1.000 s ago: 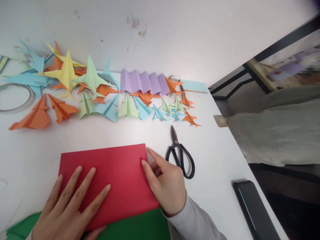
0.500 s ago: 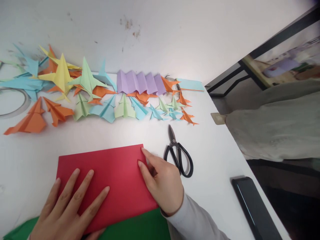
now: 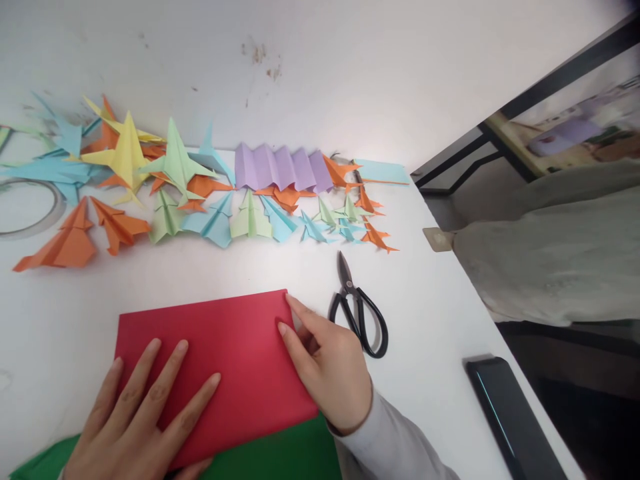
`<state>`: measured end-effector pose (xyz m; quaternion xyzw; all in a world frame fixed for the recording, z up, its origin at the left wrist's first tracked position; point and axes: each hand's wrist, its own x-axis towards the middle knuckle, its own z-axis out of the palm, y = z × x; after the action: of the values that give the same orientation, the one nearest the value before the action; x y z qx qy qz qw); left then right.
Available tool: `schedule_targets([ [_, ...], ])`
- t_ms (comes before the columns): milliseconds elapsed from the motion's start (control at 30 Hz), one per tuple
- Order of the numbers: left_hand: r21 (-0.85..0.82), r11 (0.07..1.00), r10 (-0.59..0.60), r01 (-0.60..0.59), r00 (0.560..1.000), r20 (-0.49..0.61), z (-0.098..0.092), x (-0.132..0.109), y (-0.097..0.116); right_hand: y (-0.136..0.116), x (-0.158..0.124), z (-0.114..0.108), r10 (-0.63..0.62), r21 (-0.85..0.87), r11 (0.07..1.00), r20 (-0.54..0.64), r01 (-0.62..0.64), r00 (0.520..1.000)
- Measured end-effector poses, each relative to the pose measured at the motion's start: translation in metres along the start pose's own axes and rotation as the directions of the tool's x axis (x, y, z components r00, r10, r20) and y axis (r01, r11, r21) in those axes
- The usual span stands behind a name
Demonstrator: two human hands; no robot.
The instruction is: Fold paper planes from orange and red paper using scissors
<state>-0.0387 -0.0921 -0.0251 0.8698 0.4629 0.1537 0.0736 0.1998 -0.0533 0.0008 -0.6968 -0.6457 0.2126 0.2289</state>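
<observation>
A red sheet of paper (image 3: 235, 360), its surface smooth and its lower edge over green paper (image 3: 280, 450), lies in front of me. My left hand (image 3: 135, 413) rests flat on its lower left part with the fingers spread. At the right edge is my right hand (image 3: 325, 367). Its thumb lies on top of the red paper, its index fingertip is at the upper right corner, and the remaining fingers are curled and partly hidden. Just beyond that hand lie black-handled scissors (image 3: 357, 303), blades pointing away from me.
Folded paper planes in several colours, such as a yellow one (image 3: 127, 153) and an orange one (image 3: 70, 240), line the wall. Among them stands pleated purple paper (image 3: 283, 167). A tape roll (image 3: 55, 217) is at the left, a black phone-like object (image 3: 510, 417) at the right table edge.
Both hands keep their places on the red paper. The whole view has shifted very slightly; nothing else visibly differs.
</observation>
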Motion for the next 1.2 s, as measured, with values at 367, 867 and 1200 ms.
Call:
schedule_targets([
  [367,-0.034,0.999,-0.042,0.041,0.998,-0.036,0.002,0.001,0.002,0.001,0.001,0.001,-0.025,-0.086,0.996,0.009,0.026,1.000],
  [867,0.081,0.997,0.006,-0.011,0.998,0.059,-0.009,0.003,0.010,0.008,0.002,0.001,-0.105,-0.166,0.981,0.007,0.105,0.994],
  [1200,0.069,0.997,-0.049,0.047,0.999,0.025,-0.006,-0.001,0.013,0.022,0.001,0.001,-0.025,-0.178,0.983,0.109,0.044,0.994],
])
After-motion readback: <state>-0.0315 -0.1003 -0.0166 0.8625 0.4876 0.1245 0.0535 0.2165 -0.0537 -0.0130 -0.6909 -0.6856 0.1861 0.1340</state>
